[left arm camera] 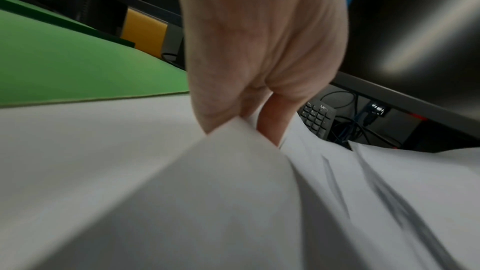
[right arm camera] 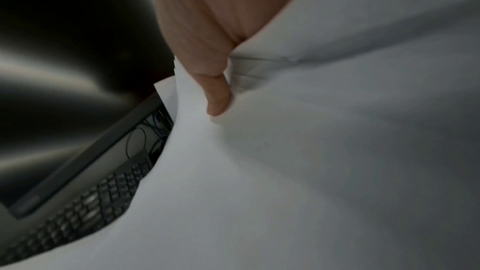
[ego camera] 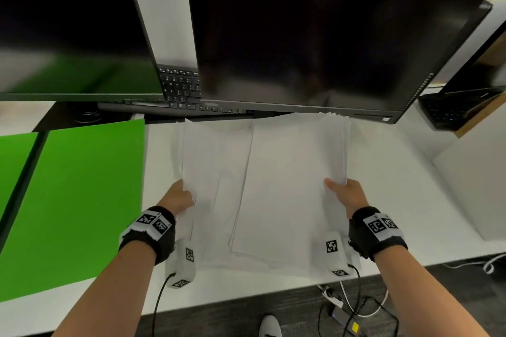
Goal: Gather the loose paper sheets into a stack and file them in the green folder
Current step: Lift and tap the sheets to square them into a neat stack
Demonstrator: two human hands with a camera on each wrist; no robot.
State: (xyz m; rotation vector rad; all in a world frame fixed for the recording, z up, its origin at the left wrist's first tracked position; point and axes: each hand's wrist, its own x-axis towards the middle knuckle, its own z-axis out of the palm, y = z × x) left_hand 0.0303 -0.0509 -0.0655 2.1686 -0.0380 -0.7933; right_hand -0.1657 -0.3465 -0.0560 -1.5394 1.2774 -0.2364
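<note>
A loose, uneven pile of white paper sheets (ego camera: 276, 172) lies on the white desk below the middle monitor. My left hand (ego camera: 179, 197) grips the pile's left edge, thumb and fingers pinching sheets (left arm camera: 241, 134). My right hand (ego camera: 346, 194) grips the right edge, its thumb (right arm camera: 217, 98) lying on top of the paper (right arm camera: 311, 171). The sheets are fanned out and not squared. The green folder (ego camera: 79, 200) lies open and flat at the left of the desk, beside the pile, also green (left arm camera: 78, 65) in the left wrist view.
Two dark monitors (ego camera: 315, 30) hang over the far side of the desk, with a black keyboard (ego camera: 180, 87) under them. A laptop (ego camera: 462, 107) sits at the far right. Cables and a power adapter (ego camera: 345, 317) lie on the floor by the desk's front edge.
</note>
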